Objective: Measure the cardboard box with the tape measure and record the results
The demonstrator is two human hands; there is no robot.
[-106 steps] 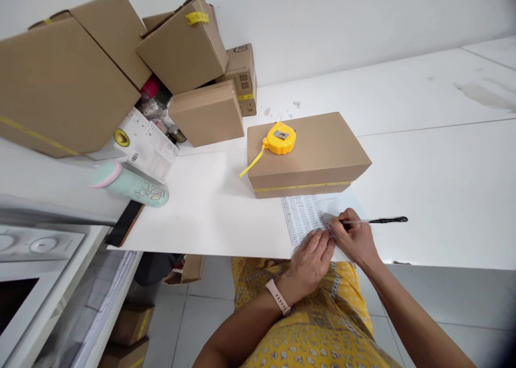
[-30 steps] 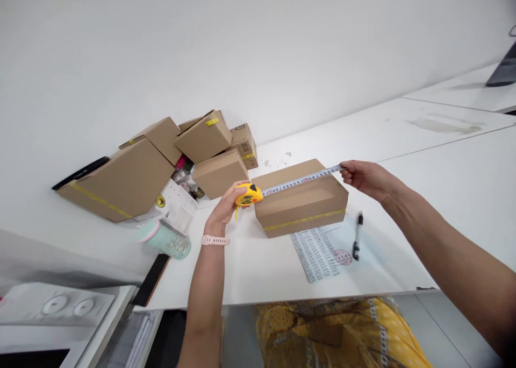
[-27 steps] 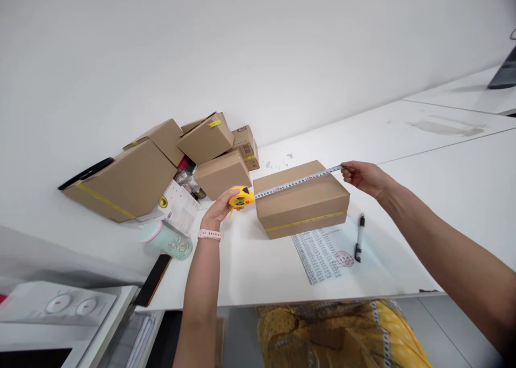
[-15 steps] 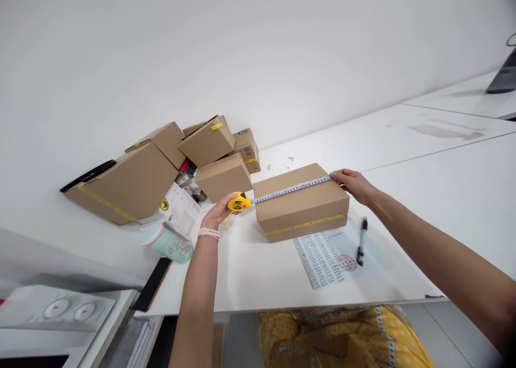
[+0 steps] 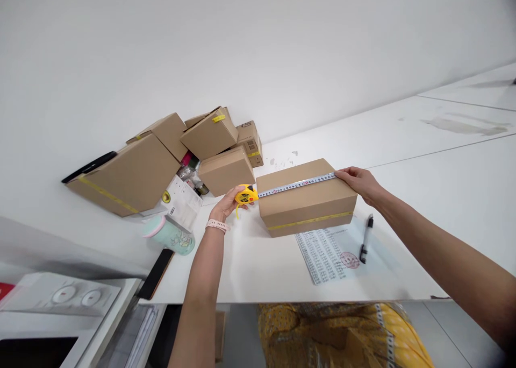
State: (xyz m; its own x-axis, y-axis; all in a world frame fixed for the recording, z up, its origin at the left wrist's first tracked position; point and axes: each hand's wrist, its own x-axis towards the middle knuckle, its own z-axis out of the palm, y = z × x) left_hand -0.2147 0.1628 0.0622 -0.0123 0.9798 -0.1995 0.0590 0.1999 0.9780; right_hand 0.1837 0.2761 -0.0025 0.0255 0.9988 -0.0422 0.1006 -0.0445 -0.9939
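Observation:
A closed cardboard box [image 5: 306,197] with a yellow tape strip along its front side sits on the white table. My left hand [image 5: 230,202] grips the yellow case of a tape measure [image 5: 245,194] at the box's left end, its yellow strap hanging down. The pulled-out blade [image 5: 297,184] lies lengthwise across the box top. At the right end, my right hand [image 5: 358,182] pinches the blade's end against the top edge. Partly under the box lies a printed sheet [image 5: 326,257] with a red round stamp, and a black pen [image 5: 366,239] rests on its right part.
Several cardboard boxes [image 5: 124,175] are piled against the wall at left. Before them stand a mint tumbler [image 5: 173,234], a white carton with an avocado picture [image 5: 180,202] and small jars. A black phone-like slab [image 5: 156,274] lies at the table's left edge. Yellow fabric shows below.
The view has shifted slightly, so most things sit a little higher and farther right. Both hands still hold the tape measure along the box top.

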